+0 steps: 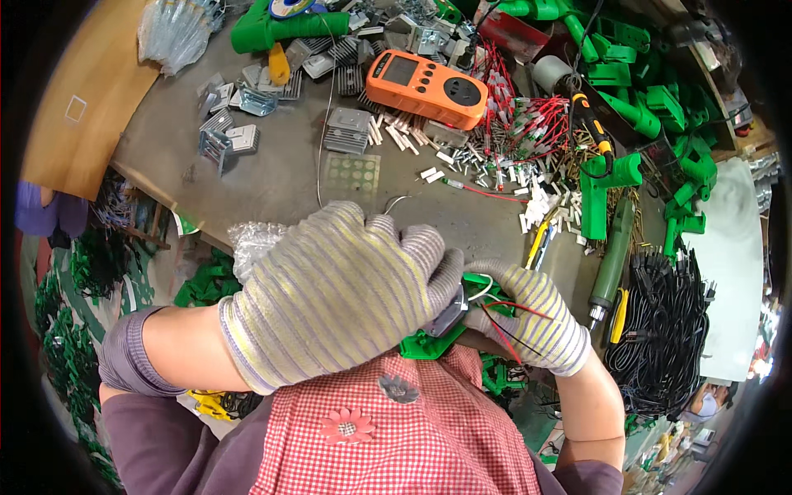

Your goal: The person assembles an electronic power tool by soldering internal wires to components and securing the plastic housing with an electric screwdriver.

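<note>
Both hands wear grey-and-yellow striped knit gloves and meet just in front of the apron. My left hand [338,280] is closed, its thumb and fingers bent down around a small grey metal part [450,315]. That part sits against a green plastic housing [433,344], which is mostly covered by the gloves. My right hand [540,318] is wrapped round the housing's right side. Red and black wires [505,330] and a white wire [487,289] come out between the hands. How the metal part sits in the housing is hidden.
Behind the hands lie an orange meter [426,87], finned metal heat sinks [346,132], red-wired parts [540,115] and small white sleeves [540,206]. On the right are a green electric screwdriver [612,256], bundled black cords [660,330] and green plastic housings [610,74]. A plastic bag [177,33] lies far left.
</note>
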### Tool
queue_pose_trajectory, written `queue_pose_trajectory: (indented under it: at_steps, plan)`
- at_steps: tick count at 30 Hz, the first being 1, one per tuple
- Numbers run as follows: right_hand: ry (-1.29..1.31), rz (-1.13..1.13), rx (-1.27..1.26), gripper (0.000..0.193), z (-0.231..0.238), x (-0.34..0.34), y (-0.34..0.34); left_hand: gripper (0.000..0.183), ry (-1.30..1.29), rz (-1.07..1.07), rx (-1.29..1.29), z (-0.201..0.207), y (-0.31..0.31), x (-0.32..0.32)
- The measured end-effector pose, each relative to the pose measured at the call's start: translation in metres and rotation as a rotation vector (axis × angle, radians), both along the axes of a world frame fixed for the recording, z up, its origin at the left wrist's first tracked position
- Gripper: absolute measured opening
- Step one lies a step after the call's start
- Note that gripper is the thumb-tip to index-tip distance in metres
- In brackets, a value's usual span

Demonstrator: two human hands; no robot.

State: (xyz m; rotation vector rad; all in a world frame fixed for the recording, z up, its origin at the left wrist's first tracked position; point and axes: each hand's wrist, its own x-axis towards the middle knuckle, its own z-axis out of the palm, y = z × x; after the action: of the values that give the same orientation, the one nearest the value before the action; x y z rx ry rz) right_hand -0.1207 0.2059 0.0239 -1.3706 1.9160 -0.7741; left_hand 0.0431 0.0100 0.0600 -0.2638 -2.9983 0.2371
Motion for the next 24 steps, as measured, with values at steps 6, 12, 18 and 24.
queue_pose_trajectory:
  at_steps: [6, 12, 18, 24]
  plan:
    - [-0.060, -0.068, -0.052, 0.037, -0.009, 0.007, 0.001, 0.033, 0.013, 0.029, 0.023, -0.003, 0.010, 0.001]
    - [-0.044, -0.108, 0.025, 0.034, 0.002, 0.012, -0.006, 0.031, 0.038, 0.032, 0.005, -0.003, 0.008, 0.006]
    - [-0.013, -0.146, 0.023, 0.035, -0.001, 0.015, -0.003, 0.032, 0.022, 0.047, -0.001, -0.004, 0.012, 0.003]
    - [-0.366, -0.025, -0.080, 0.042, -0.008, 0.000, 0.007, 0.032, 0.081, 0.024, 0.004, -0.007, 0.010, 0.007]
